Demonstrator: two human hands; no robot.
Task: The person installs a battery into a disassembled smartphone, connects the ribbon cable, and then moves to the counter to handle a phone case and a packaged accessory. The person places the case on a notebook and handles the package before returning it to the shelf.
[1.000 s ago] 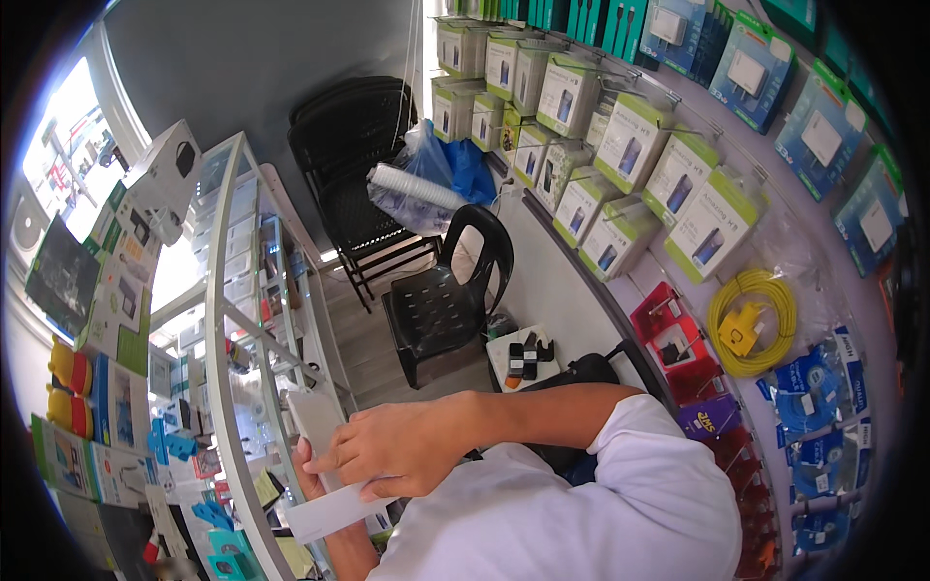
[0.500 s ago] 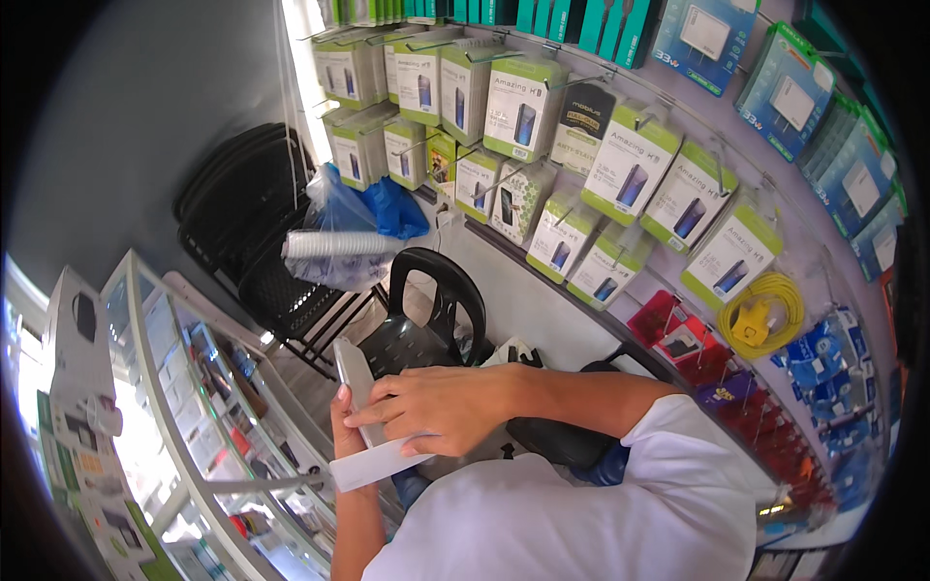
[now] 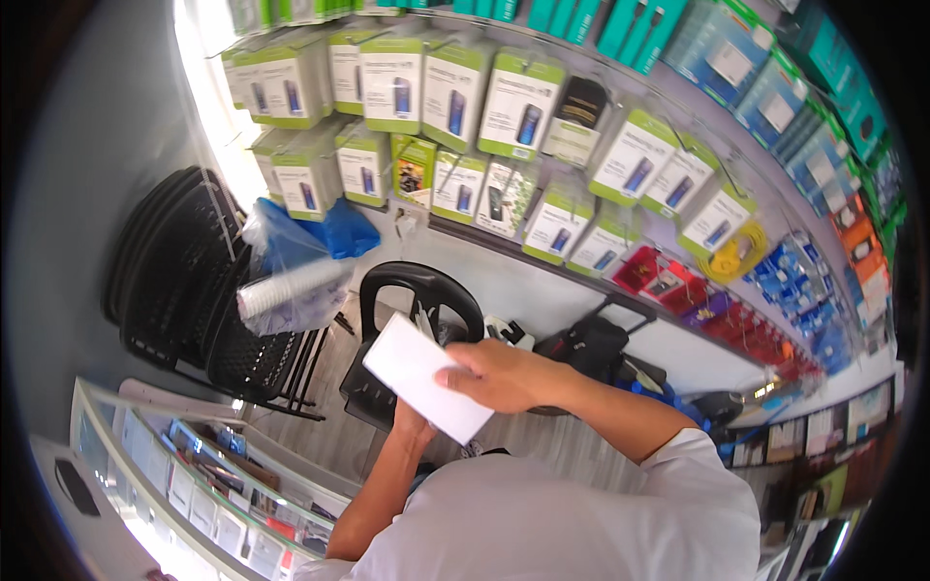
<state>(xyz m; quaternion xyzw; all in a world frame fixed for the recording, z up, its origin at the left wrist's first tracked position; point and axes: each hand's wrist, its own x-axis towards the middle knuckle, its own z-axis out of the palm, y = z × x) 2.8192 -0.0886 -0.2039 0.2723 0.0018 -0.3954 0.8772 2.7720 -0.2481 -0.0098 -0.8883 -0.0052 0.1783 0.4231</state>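
Black chair (image 3: 417, 290) stood just ahead of my hands, blocking forward reach. Glass counter (image 3: 194, 484) hemmed my left. Open floor (image 3: 329, 378) lay between them.

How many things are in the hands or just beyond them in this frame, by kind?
White flat box, held: 1
Hands on it: 2, left hand and right hand
Single black chair beyond: 1
Stack of black chairs: 1
Total: 5

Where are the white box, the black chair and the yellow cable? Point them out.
white box (image 3: 417, 373), head view, middle of its flat white face.
black chair (image 3: 421, 283), head view, top of its curved backrest.
yellow cable (image 3: 728, 254), head view, coil hanging on the wall.
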